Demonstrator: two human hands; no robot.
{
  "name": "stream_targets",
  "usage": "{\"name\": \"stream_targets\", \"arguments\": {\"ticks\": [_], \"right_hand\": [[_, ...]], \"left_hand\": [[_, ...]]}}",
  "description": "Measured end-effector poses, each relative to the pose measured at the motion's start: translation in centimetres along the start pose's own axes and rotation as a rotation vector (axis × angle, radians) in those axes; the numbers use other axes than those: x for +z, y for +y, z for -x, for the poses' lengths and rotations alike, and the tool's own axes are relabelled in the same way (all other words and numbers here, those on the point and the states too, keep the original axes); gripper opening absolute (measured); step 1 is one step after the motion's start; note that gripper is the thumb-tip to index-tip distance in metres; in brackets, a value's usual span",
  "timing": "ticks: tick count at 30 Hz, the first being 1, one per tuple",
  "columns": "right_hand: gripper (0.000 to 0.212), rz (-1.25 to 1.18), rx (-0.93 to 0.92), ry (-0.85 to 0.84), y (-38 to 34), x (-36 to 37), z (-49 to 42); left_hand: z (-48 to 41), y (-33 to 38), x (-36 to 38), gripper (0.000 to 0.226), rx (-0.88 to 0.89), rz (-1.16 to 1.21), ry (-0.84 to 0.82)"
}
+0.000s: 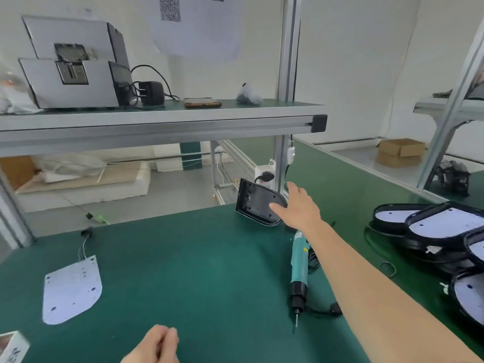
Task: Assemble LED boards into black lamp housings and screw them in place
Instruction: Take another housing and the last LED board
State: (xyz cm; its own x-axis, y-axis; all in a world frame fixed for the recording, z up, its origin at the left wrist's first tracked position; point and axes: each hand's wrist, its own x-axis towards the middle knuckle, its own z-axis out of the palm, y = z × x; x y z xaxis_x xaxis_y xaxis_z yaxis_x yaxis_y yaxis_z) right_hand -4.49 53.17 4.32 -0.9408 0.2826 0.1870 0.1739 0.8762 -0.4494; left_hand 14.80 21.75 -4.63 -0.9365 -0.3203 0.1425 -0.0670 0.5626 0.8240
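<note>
An empty black lamp housing (255,203) stands tilted on its edge at the far side of the green table (199,271). My right hand (298,208) reaches out to it and grips its rounded end, thumb on the front rim and fingers behind. A white LED board (70,289) lies flat at the near left, thin wires running from it to a small black connector (86,234). My left hand (154,344) sits at the bottom edge with its fingers curled in; nothing shows in it.
A teal electric screwdriver (298,271) lies under my right forearm, bit toward me. Several housings with boards fitted (432,226) are stacked at the right. A small box (13,347) sits at the near left corner. An aluminium shelf (157,121) overhangs the table's far side.
</note>
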Motion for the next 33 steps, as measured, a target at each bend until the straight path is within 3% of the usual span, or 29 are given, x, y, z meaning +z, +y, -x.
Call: {"name": "stream_targets", "arguments": {"ticks": [8,15,18,24,33], "right_hand": [[0.042,0.112,0.107,-0.015,0.0,4.3,-3.0],[0.024,-0.026,0.142,0.071,0.6,5.0,-3.8],[0.017,-0.064,0.137,0.112,-0.2,4.9,-3.3],[0.022,-0.21,0.091,-0.033,-3.0,4.0,1.3],[0.046,-0.785,0.208,-0.405,-6.9,6.8,16.1]], "left_hand": [[-0.2,-1.3,0.5,0.031,-0.002,0.002,0.004],[-0.2,-1.3,0.4,0.033,-0.04,-0.01,0.013],[-0.2,-1.1,0.0,0.03,-0.059,-0.042,-0.057],[-0.1,-1.0,0.0,0.028,-0.112,-0.021,-0.079],[0.3,-1.7,-0.2,0.028,-0.043,-0.008,-0.105]]}}
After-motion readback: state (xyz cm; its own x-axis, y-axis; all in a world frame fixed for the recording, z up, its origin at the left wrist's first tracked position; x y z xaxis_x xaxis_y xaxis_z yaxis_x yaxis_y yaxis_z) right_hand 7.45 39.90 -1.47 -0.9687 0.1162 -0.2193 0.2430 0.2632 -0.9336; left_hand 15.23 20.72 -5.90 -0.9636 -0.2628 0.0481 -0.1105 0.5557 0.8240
